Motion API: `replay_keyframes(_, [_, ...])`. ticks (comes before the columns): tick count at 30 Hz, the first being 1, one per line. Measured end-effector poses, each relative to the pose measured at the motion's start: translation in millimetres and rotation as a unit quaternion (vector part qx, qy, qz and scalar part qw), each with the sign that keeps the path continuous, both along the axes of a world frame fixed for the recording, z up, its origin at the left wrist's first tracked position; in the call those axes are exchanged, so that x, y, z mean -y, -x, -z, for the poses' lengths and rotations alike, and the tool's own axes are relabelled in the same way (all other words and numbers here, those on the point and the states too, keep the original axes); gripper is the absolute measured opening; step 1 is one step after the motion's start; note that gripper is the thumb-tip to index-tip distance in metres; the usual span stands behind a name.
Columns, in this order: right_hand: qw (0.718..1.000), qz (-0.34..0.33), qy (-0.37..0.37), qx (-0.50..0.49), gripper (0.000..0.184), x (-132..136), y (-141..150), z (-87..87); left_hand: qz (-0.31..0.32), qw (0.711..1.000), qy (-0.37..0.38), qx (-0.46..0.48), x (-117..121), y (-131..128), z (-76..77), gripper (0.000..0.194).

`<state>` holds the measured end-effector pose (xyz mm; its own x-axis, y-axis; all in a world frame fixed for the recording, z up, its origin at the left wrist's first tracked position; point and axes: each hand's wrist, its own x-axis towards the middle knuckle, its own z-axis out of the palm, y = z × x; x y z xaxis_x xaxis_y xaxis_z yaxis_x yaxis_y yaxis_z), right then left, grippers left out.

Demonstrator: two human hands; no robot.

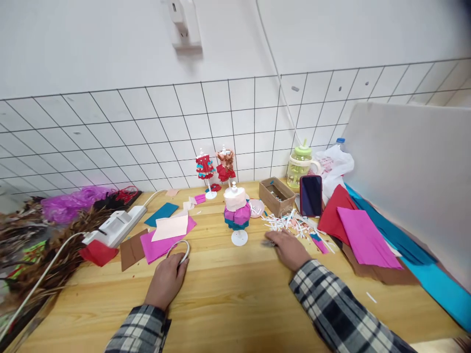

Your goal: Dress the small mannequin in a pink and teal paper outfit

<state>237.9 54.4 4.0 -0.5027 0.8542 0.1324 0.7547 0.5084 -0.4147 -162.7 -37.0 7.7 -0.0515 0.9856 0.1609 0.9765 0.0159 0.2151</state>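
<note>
My left hand [167, 278] rests on the wooden table, its fingers closed on a thin white ring [188, 250] that looks like a roll of tape. My right hand [289, 247] lies low over the table beside the paper scraps. Its fingers are curled around a small grey metallic thing [270, 242], too blurred to name. Between the hands, apart from both, stands a small white dress-form stand [239, 238]. It wears a pale pink top [235, 200], a magenta ruffle [237, 214] and a teal ruffle [235, 225] beneath.
Behind stand two dress forms in red outfits [204, 167] [225, 166]. Crepe paper pieces [171, 229] and a power strip [117, 225] lie left. To the right are white scraps [287, 222], a cardboard box [276, 198], a phone [311, 196], a cup [299, 166] and folded paper [368, 238].
</note>
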Motion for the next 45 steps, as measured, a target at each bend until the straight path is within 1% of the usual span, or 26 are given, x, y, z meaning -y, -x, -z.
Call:
replay_keyframes(2, [0.998, 0.061, -0.029, -0.002, 0.054, -8.6, -14.3, -0.3, -0.003, 1.0, 0.018, -0.006, 1.8, -3.8, -6.0, 0.039])
replay_keyframes(3, [0.996, 0.077, -0.044, -0.007, 0.054, -9.5, -17.8, -0.9, -0.011, 1.0, 0.027, -0.005, 2.6, -6.1, -7.7, 0.039])
replay_keyframes(4, [0.996, 0.074, -0.056, -0.013, 0.056, -8.1, -18.4, -1.9, -0.027, 0.999, 0.031, 0.005, 3.0, -9.0, -8.2, 0.04])
replay_keyframes(5, [0.996, 0.056, -0.062, -0.02, 0.058, -4.9, -16.4, -3.2, -0.046, 0.998, 0.03, 0.026, 2.9, -12.7, -7.5, 0.04])
replay_keyframes(7, [0.998, -0.023, -0.048, -0.03, 0.059, 4.1, -7.3, -6.1, -0.076, 0.993, 0.016, 0.094, -0.4, -24.2, -3.3, 0.043])
replay_keyframes(8, [0.997, -0.063, -0.03, -0.032, 0.06, 8.5, -2.1, -7.1, -0.077, 0.988, 0.008, 0.133, -4.0, -32.6, -0.8, 0.046])
replay_keyframes(9, [0.996, -0.088, -0.01, -0.03, 0.06, 11.8, 2.1, -7.6, -0.06, 0.985, 0.006, 0.164, -9.1, -42.6, 1.2, 0.049])
replay_keyframes(11, [0.995, -0.096, 0.026, -0.032, 0.06, 13.8, 4.4, -6.6, -0.017, 0.978, 0.019, 0.205, -23.5, -66.4, 2.0, 0.055])
replay_keyframes(13, [0.996, -0.065, 0.049, -0.049, 0.06, 9.6, -3.2, -3.1, -0.003, 0.972, 0.018, 0.233, -42.1, -91.3, -2.3, 0.065])
replay_keyframes(15, [0.995, -0.024, 0.057, -0.075, 0.057, 1.5, -18.0, 1.4, -0.018, 0.965, 0.004, 0.261, -62.4, -112.3, -9.6, 0.068])
replay_keyframes(18, [0.994, 0.035, 0.046, -0.098, 0.049, -9.5, -39.9, 6.0, -0.025, 0.96, -0.016, 0.279, -89.2, -132.2, -18.1, 0.06])
replay_keyframes(20, [0.993, 0.06, 0.027, -0.102, 0.046, -12.0, -46.7, 6.0, -0.011, 0.955, -0.016, 0.295, -100.8, -139.3, -18.7, 0.05])
replay_keyframes(23, [0.993, 0.062, 0.01, -0.099, 0.046, -9.3, -41.9, 2.8, 0.022, 0.947, -0.004, 0.319, -107.4, -146.0, -13.1, 0.038])
replay_keyframes(26, [0.996, 0.042, 0.008, -0.077, 0.046, -5.2, -25.0, -0.3, 0.041, 0.944, 0.005, 0.328, -106.7, -151.3, -4.0, 0.036])
replay_keyframes(30, [0.999, 0.045, 0.006, -0.029, 0.04, -3.7, -1.6, -1.3, 0.017, 0.949, 0.014, 0.314, -108.1, -155.1, 6.9, 0.033])
replay_keyframes(33, [0.998, 0.064, 0.017, -0.001, 0.035, -3.1, 6.4, -0.9, 0.005, 0.95, 0.016, 0.313, -114.0, -151.4, 12.3, 0.025])
replay_keyframes(35, [0.995, 0.096, 0.009, 0.004, 0.036, -3.0, 5.9, -0.2, 0.01, 0.949, 0.019, 0.316, -118.5, -146.2, 14.8, 0.021])
replay_keyframes(37, [0.992, 0.122, -0.007, 0.002, 0.038, -4.7, 1.5, 1.2, 0.018, 0.949, 0.018, 0.315, -121.6, -141.1, 17.1, 0.021])
replay_keyframes(41, [0.992, 0.126, -0.016, -0.003, 0.026, -14.2, -13.6, 5.4, 0.033, 0.953, 0.01, 0.302, -122.5, -137.0, 20.1, 0.023])
replay_keyframes(45, [0.99, 0.139, -0.029, -0.004, 0.029, -18.9, -21.2, 7.2, 0.028, 0.963, -0.007, 0.269, -120.1, -139.7, 18.8, 0.022])
